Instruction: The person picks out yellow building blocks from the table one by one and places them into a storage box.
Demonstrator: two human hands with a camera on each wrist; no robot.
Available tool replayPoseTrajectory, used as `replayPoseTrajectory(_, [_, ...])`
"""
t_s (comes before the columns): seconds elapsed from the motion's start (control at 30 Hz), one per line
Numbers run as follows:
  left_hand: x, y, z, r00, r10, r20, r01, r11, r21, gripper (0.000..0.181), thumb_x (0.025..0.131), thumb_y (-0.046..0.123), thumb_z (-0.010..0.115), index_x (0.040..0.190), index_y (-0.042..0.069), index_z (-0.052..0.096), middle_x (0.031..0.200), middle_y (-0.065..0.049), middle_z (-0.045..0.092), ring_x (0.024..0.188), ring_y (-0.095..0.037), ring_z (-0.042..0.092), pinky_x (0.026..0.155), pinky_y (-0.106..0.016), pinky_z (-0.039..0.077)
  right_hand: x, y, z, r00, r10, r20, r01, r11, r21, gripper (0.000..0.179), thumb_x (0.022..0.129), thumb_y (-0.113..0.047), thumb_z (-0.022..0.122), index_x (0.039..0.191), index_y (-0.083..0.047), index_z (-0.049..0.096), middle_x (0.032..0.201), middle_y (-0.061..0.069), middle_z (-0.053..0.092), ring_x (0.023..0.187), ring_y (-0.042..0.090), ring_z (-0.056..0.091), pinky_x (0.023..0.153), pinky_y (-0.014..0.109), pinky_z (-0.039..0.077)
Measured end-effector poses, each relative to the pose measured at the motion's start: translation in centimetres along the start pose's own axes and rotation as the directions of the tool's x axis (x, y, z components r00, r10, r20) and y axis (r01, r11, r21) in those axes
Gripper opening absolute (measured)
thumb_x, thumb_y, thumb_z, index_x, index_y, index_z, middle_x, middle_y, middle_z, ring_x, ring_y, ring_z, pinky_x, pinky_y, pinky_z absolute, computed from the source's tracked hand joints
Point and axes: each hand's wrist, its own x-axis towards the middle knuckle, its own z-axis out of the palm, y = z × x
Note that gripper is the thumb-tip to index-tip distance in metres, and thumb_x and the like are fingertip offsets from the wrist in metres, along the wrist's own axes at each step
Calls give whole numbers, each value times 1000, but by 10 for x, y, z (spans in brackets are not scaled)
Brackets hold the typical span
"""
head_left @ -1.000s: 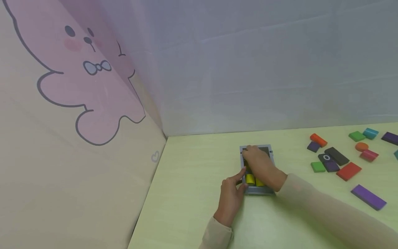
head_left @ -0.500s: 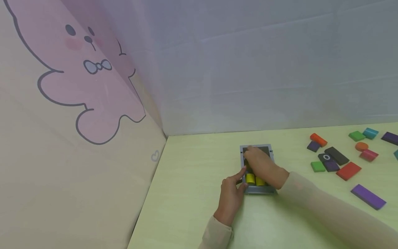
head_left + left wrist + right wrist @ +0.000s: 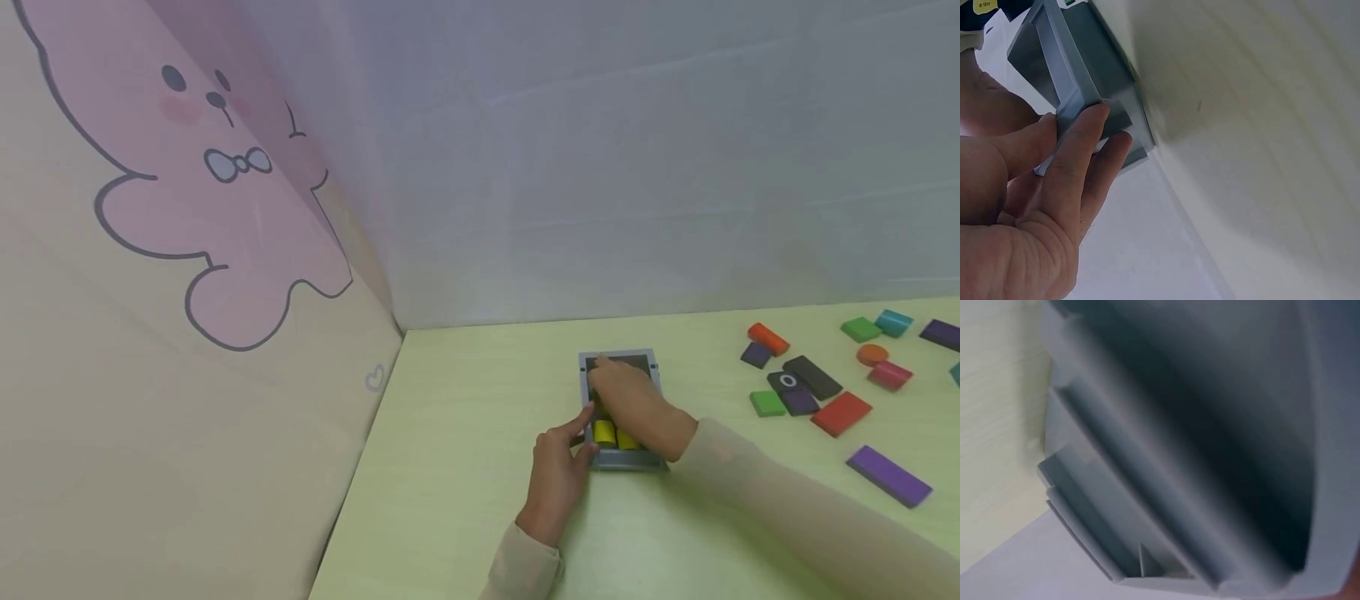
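Note:
A small grey open-topped box stands on the table, with yellow cylinder-shaped blocks showing in its near part. My left hand pinches the box's near left wall. In the left wrist view, the thumb is on one side of the grey wall and the fingers are on the other. My right hand reaches over the box from the right, its fingers down inside near the left side. What those fingertips touch is hidden, and I cannot tell if they hold anything. The right wrist view shows the box's ridged grey side close up.
To the right lie scattered blocks, among them a red one, a purple bar, a black bar, an orange-red cylinder and a green square. A grey curtain hangs behind; a bear-print panel borders the left.
My right hand's fingers have shifted slightly nearer to me inside the box. The left hand, the box and the scattered blocks stay where they were.

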Motion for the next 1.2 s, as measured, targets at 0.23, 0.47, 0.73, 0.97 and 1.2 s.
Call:
replayPoseTrajectory(0.23, [0, 1, 1, 1000, -14, 6, 14, 1000, -9, 56, 95, -6, 74, 146, 15, 64, 147, -5, 63, 118, -24, 72, 100, -39, 59, -1, 3, 1, 1000, 4, 29, -5, 1000, 26, 12, 89, 9, 79, 93, 2, 69, 90, 13, 69, 80, 19, 61, 76, 36, 62])
replayPoseTrajectory(0.47, [0, 1, 0, 1000, -10, 8, 10, 1000, -13, 55, 95, -5, 73, 146, 14, 65, 147, -6, 63, 119, -24, 72, 102, -41, 58, 0, 6, 1, 999, 1, 43, -3, 999, 43, 11, 89, 11, 77, 93, 3, 70, 89, 14, 69, 78, 18, 61, 71, 33, 60])
replayPoseTrajectory(0.73, [0, 1, 2, 1000, -18, 8, 18, 1000, -15, 55, 95, -5, 73, 146, 14, 65, 146, -6, 63, 119, -25, 72, 101, -40, 58, -1, 6, -1, 999, -1, 46, -1, 999, 54, 11, 89, 11, 77, 92, 3, 70, 87, 13, 68, 76, 18, 58, 68, 31, 58])
replayPoseTrajectory(0.97, [0, 2, 1, 999, -38, 6, 38, 999, -17, 54, 95, -5, 73, 145, 15, 65, 146, -5, 63, 119, -23, 72, 101, -38, 58, -5, 7, -4, 999, 23, 40, -28, 994, 104, 18, 89, 15, 74, 104, 6, 72, 104, 18, 73, 91, 26, 66, 85, 41, 61])
replayPoseTrajectory(1.2, [-1, 0, 1, 1000, -19, 0, 19, 1000, -16, 53, 95, -6, 73, 144, 10, 66, 145, -8, 65, 118, -24, 73, 101, -40, 58, -7, 10, -8, 999, 30, 30, -33, 993, 111, 28, 87, 16, 75, 112, 7, 70, 113, 19, 72, 104, 33, 67, 98, 50, 59])
